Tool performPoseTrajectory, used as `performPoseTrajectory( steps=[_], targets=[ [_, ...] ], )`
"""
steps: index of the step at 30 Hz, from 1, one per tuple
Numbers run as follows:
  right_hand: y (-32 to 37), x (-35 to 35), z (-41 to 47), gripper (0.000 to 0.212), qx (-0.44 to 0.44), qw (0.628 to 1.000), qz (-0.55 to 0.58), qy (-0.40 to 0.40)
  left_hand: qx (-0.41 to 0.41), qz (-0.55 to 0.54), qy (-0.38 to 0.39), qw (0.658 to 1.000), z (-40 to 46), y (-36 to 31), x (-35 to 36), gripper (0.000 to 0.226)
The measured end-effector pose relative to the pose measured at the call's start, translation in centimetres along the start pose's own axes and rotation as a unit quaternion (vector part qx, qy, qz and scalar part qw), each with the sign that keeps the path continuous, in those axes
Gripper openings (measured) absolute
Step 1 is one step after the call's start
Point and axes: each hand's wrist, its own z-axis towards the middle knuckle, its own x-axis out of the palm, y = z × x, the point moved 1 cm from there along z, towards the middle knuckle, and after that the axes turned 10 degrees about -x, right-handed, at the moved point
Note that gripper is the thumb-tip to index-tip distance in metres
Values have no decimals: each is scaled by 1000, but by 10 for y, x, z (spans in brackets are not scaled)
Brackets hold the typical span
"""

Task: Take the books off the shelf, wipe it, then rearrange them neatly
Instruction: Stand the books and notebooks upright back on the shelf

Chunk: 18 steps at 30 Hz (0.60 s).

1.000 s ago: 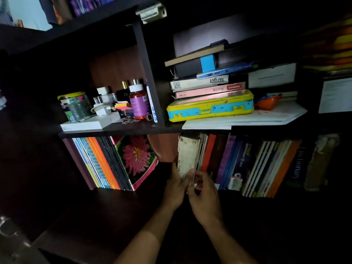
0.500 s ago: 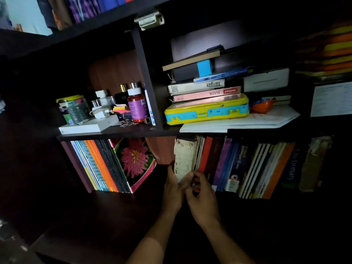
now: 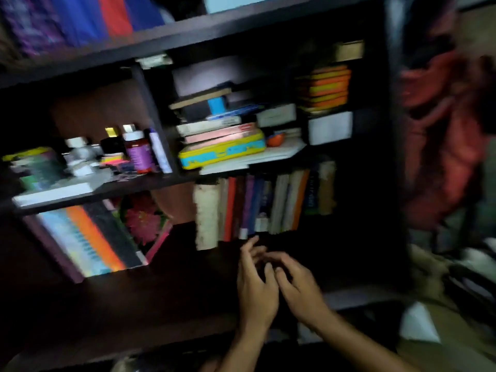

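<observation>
Both hands, left and right, hover loosely spread and hold nothing, low centre. Just above stands the row of books on the lower shelf, so removal seems barely begun. Next: grip the pale worn book. Leaning notebooks crowd the lower left.

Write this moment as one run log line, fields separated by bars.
left hand open, holds nothing | right hand open, holds nothing | upright books still on lower shelf | image blurred

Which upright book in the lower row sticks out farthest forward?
The worn whitish book at the row's left end; its spine stands forward of its neighbours.
</observation>
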Motion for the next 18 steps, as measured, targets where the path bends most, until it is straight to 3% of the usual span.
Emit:
performPoseTrajectory(
  steps=[3,5,9,12,14,18],
  targets=[
    [42,-104,-62,37,20,995,-101,-11,63,-5,179,982,-54,-53,48,41],
    [76,-178,-111,35,61,980,-188,-16,132,-13,289,948,-92,-88,76,29],
    [135,-303,-227,29,165,928,-324,-80,245,14,493,835,-181,-143,137,24],
    [159,-355,-275,26,219,898,-365,-113,321,37,548,772,-218,-169,165,29],
    [172,-385,-311,24,250,871,-394,-155,358,73,582,727,-248,-182,183,45],
    [186,-454,-342,23,282,818,-455,-209,360,121,618,688,-275,-179,202,73]
  ],
)
